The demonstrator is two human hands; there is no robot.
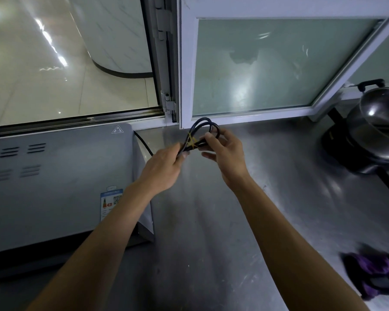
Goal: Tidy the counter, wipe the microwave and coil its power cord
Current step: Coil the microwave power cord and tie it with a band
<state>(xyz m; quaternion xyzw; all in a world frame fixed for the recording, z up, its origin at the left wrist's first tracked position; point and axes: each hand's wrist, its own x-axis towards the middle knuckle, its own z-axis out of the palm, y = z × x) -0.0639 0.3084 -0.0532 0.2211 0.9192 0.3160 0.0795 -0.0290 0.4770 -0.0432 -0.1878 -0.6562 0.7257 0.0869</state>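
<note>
The black power cord point(203, 131), folded into a small bundle of loops, is held in the air above the brushed steel counter point(267, 198), just in front of the white-framed frosted window point(267, 63). A thin yellow band point(191, 141) crosses the bundle at its middle; whether it is fully fastened cannot be made out. The left hand point(164, 169) grips the near end of the bundle, fingers curled round it and hidden behind the hand's back. The right hand point(225, 153) pinches the loops at the far side, its lower fingers loosely spread. One strand runs left and down behind the grey metal microwave point(54, 187), where it is lost from sight; the plug is not visible. At far right a steel pot point(377, 131) is cut off by the frame. At near right lies a blurred purple and black cloth point(375, 272).
</note>
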